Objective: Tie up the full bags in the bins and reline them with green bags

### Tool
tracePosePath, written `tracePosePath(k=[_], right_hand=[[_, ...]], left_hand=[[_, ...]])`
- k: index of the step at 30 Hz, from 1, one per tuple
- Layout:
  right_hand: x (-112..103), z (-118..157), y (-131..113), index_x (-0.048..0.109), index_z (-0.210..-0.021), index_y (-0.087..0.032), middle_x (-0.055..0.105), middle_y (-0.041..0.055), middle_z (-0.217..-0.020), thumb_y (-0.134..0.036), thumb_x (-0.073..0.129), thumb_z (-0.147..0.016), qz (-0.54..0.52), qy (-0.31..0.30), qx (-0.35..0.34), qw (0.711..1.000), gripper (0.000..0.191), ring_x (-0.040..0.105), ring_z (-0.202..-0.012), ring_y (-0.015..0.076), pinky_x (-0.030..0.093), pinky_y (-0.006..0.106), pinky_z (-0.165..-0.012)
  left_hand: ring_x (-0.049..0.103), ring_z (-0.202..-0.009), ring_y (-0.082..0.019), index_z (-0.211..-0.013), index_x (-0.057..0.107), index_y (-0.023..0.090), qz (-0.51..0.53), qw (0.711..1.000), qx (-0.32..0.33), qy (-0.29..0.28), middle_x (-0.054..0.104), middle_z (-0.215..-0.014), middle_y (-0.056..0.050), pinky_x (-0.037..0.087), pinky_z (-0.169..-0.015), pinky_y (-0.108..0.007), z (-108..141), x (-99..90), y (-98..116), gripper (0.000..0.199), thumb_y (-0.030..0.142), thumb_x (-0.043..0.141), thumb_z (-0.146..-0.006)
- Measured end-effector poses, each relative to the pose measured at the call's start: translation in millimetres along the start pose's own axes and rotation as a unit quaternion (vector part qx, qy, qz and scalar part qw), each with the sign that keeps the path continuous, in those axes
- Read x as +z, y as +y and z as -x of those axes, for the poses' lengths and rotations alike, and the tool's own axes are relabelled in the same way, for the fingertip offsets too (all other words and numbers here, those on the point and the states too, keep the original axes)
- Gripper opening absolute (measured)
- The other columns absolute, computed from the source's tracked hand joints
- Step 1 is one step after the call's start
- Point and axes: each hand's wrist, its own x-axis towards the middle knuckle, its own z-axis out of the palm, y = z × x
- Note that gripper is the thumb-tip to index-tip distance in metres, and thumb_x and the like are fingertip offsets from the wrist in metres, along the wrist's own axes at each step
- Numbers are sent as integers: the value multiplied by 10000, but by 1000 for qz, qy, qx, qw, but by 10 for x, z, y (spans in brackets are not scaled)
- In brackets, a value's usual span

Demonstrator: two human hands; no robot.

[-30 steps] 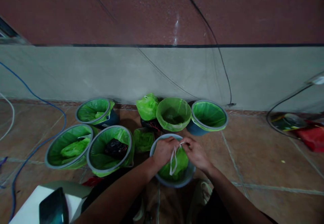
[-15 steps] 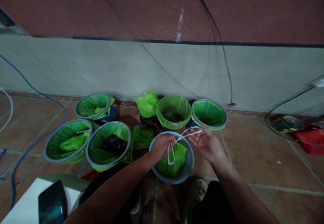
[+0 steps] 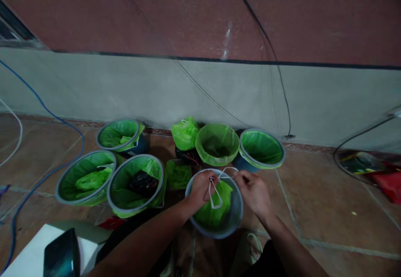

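A grey-blue bin [image 3: 237, 210] stands between my feet with a bright green garbage bag [image 3: 216, 210] gathered inside it. White drawstrings [image 3: 216, 204] come from the bag's neck; one loop hangs down over the bag. My left hand [image 3: 202, 187] is closed at the neck of the bag, gripping the drawstring there. To its right, my right hand [image 3: 254, 191] pinches the end of the other drawstring loop, which stretches between the two hands above the bin's rim. The left fingertips are partly hidden.
Several lined bins stand left, including one with a black bundle [image 3: 142, 183]. Behind my hands are a green-lined bin [image 3: 217, 143], another bin [image 3: 262, 148] and a tied green bag [image 3: 184, 134]. A phone [image 3: 62, 254] lies on a white box [image 3: 31, 247]. A blue cable [image 3: 53, 170] crosses the floor.
My right hand has gone from loosely spread fingers inside the drawstring loop to a closed pinch on its end. My left hand stays at the bag's neck. The view has shifted slightly.
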Motion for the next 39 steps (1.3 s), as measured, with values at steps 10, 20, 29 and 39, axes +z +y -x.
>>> tracePosePath(k=[10, 20, 29, 39], right_hand=[[285, -21, 106, 606, -642, -179, 499, -26, -540, -660, 620, -732, -253, -188, 167, 934, 490, 440, -477, 102, 337, 240, -464], [296, -80, 218, 591, -523, -207, 571, 15, -465, -493, 573, -794, -145, -110, 148, 972, 394, 525, -437, 139, 387, 264, -468], [345, -87, 185, 663, -678, -173, 656, 21, -596, -439, 623, -761, -243, -139, 141, 950, 281, 561, -484, 136, 423, 254, -481], [271, -77, 21, 662, -741, -179, 633, 0, -653, -417, 644, -778, -325, -148, 48, 933, 241, 554, -590, 127, 442, 249, -569]], left_hand=[[632, -713, -174, -790, 678, 184, -98, 989, 74, -83, 679, -773, -42, 467, -691, -279, 151, -9, 197, 233, 195, 474, -903], [571, -634, -188, -682, 635, 191, -157, 980, 53, -113, 635, -700, -64, 389, -610, -293, 59, -152, 142, 232, 256, 534, -880], [380, -457, -92, -480, 424, 201, 234, 945, -206, -101, 403, -462, 47, 303, -485, -240, -76, -106, 111, 337, 326, 580, -751], [496, -546, -81, -701, 623, 146, 450, 834, -296, -120, 587, -645, 12, 385, -538, -221, -77, -113, 219, 261, 374, 736, -647]])
